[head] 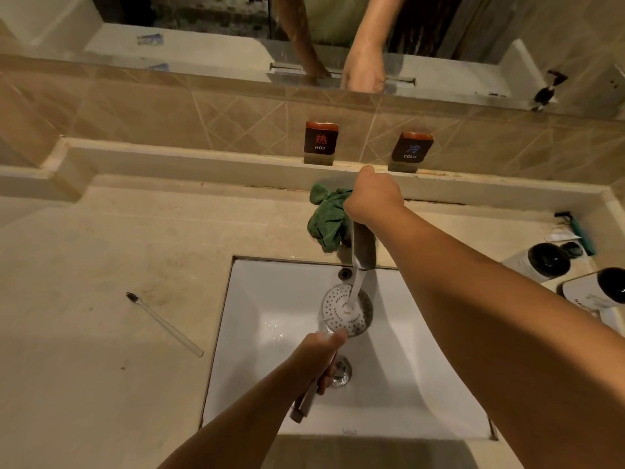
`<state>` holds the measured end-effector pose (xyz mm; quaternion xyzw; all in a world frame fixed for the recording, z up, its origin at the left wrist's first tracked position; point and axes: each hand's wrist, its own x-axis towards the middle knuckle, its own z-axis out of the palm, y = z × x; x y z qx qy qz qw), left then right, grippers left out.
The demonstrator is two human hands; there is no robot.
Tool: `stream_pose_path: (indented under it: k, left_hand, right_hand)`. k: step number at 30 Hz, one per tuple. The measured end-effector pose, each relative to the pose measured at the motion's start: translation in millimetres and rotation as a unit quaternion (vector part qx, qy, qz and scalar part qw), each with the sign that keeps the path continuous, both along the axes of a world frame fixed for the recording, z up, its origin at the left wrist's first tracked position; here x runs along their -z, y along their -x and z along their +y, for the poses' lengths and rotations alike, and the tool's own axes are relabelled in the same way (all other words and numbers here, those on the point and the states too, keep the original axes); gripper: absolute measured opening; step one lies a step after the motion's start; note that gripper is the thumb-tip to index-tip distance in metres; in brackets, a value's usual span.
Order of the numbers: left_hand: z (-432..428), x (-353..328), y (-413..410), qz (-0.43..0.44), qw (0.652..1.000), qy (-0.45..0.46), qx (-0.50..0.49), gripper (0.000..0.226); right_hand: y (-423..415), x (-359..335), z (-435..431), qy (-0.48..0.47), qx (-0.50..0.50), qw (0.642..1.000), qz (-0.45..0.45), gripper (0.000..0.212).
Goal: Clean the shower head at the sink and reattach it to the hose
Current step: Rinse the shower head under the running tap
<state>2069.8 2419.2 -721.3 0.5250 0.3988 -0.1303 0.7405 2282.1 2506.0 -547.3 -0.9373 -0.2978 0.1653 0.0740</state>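
- Head view, in the basin: the left hand (321, 358) has its fingers wrapped fully round the handle of the shower head (345, 311). It holds the head inside the sink (263, 333), perforated face up under the water stream (355, 289). The handle is probably wet, so a slack grip could let the head twist or drop onto the porcelain.
- At the tap: the right hand (373, 198) is curled into a fist over the top of the tap (363, 248). The lever is hidden beneath it, so I judge it is gripping the lever but cannot see how. A sharp turn would strengthen the flow, and water striking the flat face could spray onto the counter (101, 265).
- The stream lands near the middle of the face. Holes at the rim may go unrinsed unless the head is shifted under it.
- The drain (340, 371) sits open just beside the left hand. A loose washer from the handle's end could be lost down it.
- The green cloth (329, 218) lies bunched just beside the tap and the right hand. The wrist could drag it into the basin.
- The toothbrush (162, 323) lies well apart on the counter, and fetching it means one hand letting go.
- The hose is not in view, so reattaching is not yet begun.
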Motion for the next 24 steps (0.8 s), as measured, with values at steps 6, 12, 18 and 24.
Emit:
stream_pose_path:
  k: [6,12,18,24]
  left_hand:
    - [-2,-2,6,0.020,1.000,0.008,-0.021,0.044]
    - [-1,-6,11,0.028,0.999,-0.005,-0.041,0.043]
    - [-2,-29,20,0.008,0.994,-0.073,-0.076,0.039]
    - [4,-61,36,-0.007,0.987,-0.137,-0.085,0.038]
  right_hand:
    - [7,7,-5,-0.026,0.023,0.999,-0.030,0.050]
    - [10,15,-8,-0.043,0.021,0.997,-0.068,0.053]
    - [17,18,-19,-0.134,0.031,0.987,-0.087,0.035]
    - [35,24,-52,-0.184,-0.023,0.979,-0.079,0.062]
